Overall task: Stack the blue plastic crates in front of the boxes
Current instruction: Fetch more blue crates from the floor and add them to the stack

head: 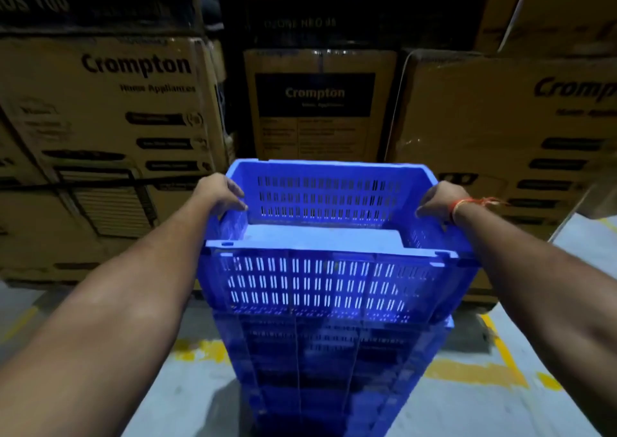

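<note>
A blue slotted plastic crate [320,279] sits at the top of a stack of blue crates [320,363] that rises from the floor in the middle of the view. My left hand [222,192] grips its left rim and my right hand [437,202] grips its right rim, fingers curled over the edges. The crate is empty, with a pale floor inside. Right behind the stack stand brown cardboard boxes [314,105] printed "Crompton". The lower crates are in shadow.
Large cardboard boxes [110,129] stand stacked at the left, and more boxes [507,136] at the right, forming a wall behind the crates. The grey concrete floor [500,410] carries worn yellow painted lines [474,369]. An orange thread circles my right wrist.
</note>
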A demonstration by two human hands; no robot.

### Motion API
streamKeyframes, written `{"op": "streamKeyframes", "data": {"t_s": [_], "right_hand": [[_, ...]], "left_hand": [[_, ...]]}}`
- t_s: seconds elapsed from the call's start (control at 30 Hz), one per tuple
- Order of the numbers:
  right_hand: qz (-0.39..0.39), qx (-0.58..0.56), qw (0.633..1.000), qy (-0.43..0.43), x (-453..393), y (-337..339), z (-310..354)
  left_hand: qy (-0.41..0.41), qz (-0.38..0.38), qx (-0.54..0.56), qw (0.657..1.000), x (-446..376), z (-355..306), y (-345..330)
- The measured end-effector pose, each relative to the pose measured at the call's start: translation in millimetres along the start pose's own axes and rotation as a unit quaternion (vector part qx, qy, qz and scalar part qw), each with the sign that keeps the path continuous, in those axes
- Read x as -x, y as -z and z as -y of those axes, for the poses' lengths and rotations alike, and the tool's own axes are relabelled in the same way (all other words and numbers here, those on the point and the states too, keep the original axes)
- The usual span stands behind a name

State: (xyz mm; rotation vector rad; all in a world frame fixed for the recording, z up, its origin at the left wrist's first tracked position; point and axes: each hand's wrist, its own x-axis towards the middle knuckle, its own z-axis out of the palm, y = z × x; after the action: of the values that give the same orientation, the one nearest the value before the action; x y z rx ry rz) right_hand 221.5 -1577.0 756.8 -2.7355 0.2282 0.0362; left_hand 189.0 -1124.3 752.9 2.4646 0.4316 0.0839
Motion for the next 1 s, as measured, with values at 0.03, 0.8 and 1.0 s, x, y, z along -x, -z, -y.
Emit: {"op": "streamKeyframes", "data": {"t_s": [0.03,0.8,1.0], "right_hand": [[0.003,0.01,1.0,0.0,-2.4,-0.2,0.9],[0.032,0.085,0.995,-0.049,12.3,-0.7,1.9],[0.026,0.061,0.997,-0.041,2.1,-0.2,-1.1]], "left_hand": [[-0.001,0.007,0.007,1.0,-3.9,-0.4,0.2],[-0.025,0.079,0.056,0.995,-22.8,6.8,-14.6],[-0.021,0.091,0.052,0.994,-20.0,4.9,-15.0]]}}
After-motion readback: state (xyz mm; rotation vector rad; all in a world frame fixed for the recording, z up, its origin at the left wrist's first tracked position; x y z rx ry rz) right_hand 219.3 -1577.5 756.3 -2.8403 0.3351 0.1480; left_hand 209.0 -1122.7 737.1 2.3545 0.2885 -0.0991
